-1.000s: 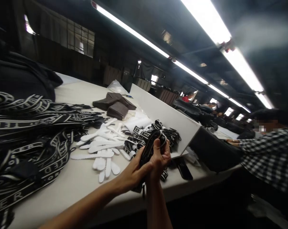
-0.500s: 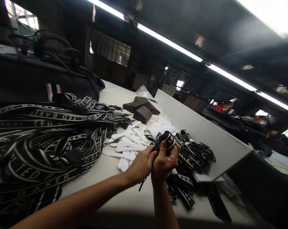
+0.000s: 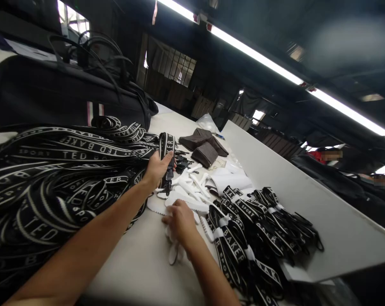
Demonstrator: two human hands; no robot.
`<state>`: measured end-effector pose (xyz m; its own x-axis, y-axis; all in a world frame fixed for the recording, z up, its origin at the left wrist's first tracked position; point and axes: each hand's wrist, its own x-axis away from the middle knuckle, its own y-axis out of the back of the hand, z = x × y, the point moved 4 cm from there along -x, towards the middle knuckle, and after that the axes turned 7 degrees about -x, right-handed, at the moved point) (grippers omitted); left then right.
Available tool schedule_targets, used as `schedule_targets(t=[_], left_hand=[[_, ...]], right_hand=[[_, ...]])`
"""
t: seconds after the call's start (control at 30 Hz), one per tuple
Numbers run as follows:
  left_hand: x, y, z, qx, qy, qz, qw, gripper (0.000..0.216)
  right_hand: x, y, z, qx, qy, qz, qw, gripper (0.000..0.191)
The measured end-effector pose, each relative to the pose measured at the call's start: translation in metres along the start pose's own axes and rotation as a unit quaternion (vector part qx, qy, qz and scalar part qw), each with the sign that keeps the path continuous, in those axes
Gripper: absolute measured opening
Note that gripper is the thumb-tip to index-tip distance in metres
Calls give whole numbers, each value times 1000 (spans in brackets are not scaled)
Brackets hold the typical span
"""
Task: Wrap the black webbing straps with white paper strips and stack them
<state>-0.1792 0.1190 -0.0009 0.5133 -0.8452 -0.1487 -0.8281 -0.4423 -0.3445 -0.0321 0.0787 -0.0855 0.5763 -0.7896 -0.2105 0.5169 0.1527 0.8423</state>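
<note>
Item, my left hand [image 3: 158, 170]: closed, thumb foremost, gripping one folded strap [image 3: 167, 144]. The strap stands near upright, its looped end above my thumb, dark clips below my grip, its long axis running roughly up and down.

Item, my right hand [image 3: 181, 221]: palm down, fingers bent, low over the near part of a pile of white tabs [image 3: 186, 187]. Whether the fingers are closed on a tab I cannot tell; they cover the place, and the part beneath is blurred.

Item, position: the pile lies ahead of my right hand and partly under it, and to the right of the held strap. One long tab [image 3: 192, 204] lies at my right fingertips, its long axis mostly crosswise, its right end a little nearer to me. My right hand is the nearer to that tab; my left is just beyond, by the pile's left edge.

Item, loose straps [image 3: 71, 155]: a heap, left of both hands.

Item, bundles [image 3: 233, 246]: straps with white bands, right of my right hand.

Item, pouches [image 3: 206, 153]: brown, beyond the tabs.

Item, black bag [image 3: 67, 93]: behind the heap.
</note>
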Motion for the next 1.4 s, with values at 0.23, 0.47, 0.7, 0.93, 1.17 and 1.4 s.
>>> schedule_targets(t=[0.23, 0.47, 0.7, 0.93, 1.17, 1.4], left_hand=[[8, -2, 31, -14, 26, 18, 999, 30], [11, -3, 28, -91, -7, 40, 995, 33], [23, -17, 36, -61, 92, 218, 970, 39], [57, -42, 108, 28, 283, 267, 921, 26], [55, -45, 126, -11, 316, 232, 920, 26], [50, -45, 110, -35, 231, 257, 938, 51]], right_hand=[[4, -20, 2, 175, 107, -36, 978, 17], [4, 24, -38, -156, -11, -175, 972, 16], [9, 56, -73, 31, -75, -335, 939, 20], [7, 33, -89, -48, -145, -321, 935, 29], [10, 61, -107, -491, -182, -418, 742, 35], [9, 81, -111, -621, -128, -338, 695, 41]])
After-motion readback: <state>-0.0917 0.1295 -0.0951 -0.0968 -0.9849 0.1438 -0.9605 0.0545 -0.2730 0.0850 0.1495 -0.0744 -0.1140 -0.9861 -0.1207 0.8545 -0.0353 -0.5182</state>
